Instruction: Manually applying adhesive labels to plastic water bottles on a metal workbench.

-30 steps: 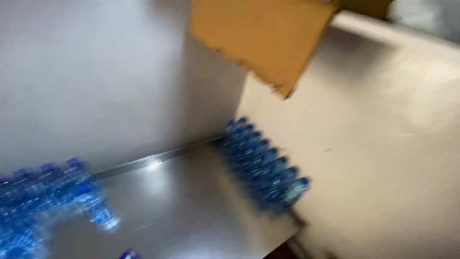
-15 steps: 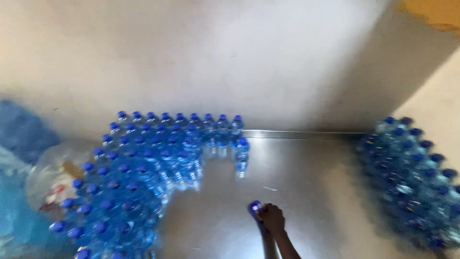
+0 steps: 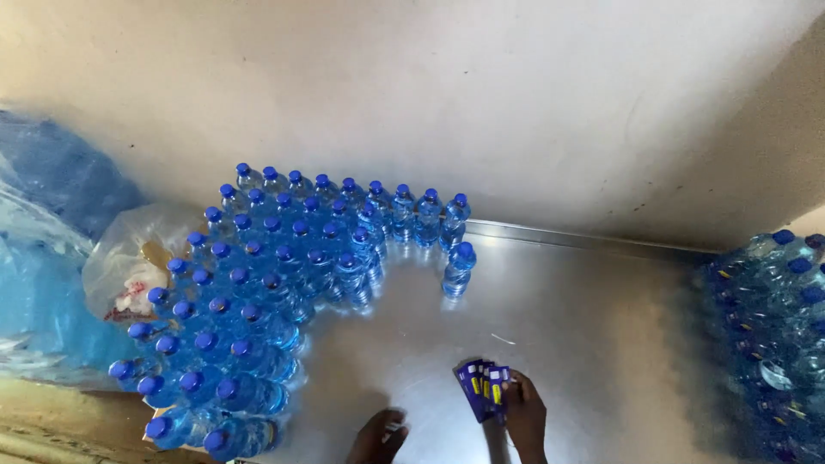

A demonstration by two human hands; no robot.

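My right hand (image 3: pixel 524 412) holds a fanned stack of small blue labels (image 3: pixel 481 384) with yellow marks, low on the shiny metal table (image 3: pixel 567 318). My left hand (image 3: pixel 378 436) rests on the table at the bottom edge, fingers curled, with nothing visibly in it. To the left, a big cluster of clear plastic bottles with blue caps (image 3: pixel 275 283) stands upright. One bottle (image 3: pixel 458 269) stands slightly apart, nearest my hands.
A second group of blue-capped bottles (image 3: pixel 778 326) crowds the right edge. A clear plastic bag with scraps (image 3: pixel 133 266) and blue plastic-wrapped packs (image 3: pixel 39 258) lie at the left. A pale wall (image 3: pixel 481 94) backs the table.
The view swung from a cardboard box and wall down to the table. My right hand now shows the labels fanned out, and my left hand has come into view.
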